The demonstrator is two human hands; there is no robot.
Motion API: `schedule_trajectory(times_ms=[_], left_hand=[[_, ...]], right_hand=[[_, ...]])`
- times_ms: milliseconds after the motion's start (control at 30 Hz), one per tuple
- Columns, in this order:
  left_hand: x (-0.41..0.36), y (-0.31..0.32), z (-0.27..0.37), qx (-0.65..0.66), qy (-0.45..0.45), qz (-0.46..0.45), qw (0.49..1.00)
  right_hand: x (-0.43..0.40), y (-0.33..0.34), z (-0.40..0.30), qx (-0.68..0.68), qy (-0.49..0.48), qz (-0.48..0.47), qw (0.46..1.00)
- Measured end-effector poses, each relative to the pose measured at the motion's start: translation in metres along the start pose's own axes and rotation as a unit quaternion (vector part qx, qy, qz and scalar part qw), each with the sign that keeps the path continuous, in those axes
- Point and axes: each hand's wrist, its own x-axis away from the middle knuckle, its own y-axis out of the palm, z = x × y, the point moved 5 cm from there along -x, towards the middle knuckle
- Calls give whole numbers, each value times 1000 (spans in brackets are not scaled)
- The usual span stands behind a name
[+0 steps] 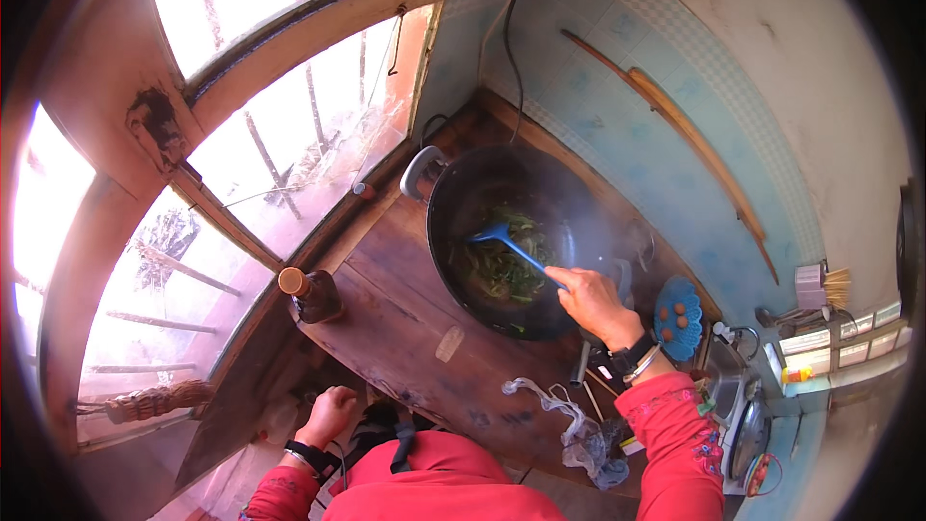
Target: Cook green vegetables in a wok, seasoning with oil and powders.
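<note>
My right hand [597, 304] grips the handle of a blue spatula [519, 252]. The spatula's blade rests among chopped green vegetables [506, 282] inside a deep black wok [452, 271]. Steam blurs the wok's right side. A pale grey loop handle [419, 172] sticks out at its upper left. Down at the lower left, my left hand [331, 414] hangs beside my body below the table edge, its fingers curled in, with nothing visible in them. The wok stands on a worn wooden table [391, 318].
A dark bottle with an orange-brown cap [315, 295] stands at the table's left edge, beside the barred window. A blue scalloped dish [678, 347] holds several eggs right of the wok. Clear plastic bags [586, 441] lie nearer me. A black power cable [514, 65] hangs behind the wok.
</note>
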Motion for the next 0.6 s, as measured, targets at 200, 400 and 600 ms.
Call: schedule_trajectory(times_ms=[200,400,600], left_hand=[[2,6,-4,-11,-3,-13,1000],[0,0,6,-13,10,-12,1000],[2,1,-8,-23,8,-14,1000]], right_hand=[[-11,2,-14,-50,-5,86,995],[14,14,10,-28,-8,22,999],[1,-10,-13,-111,-39,96,988]])
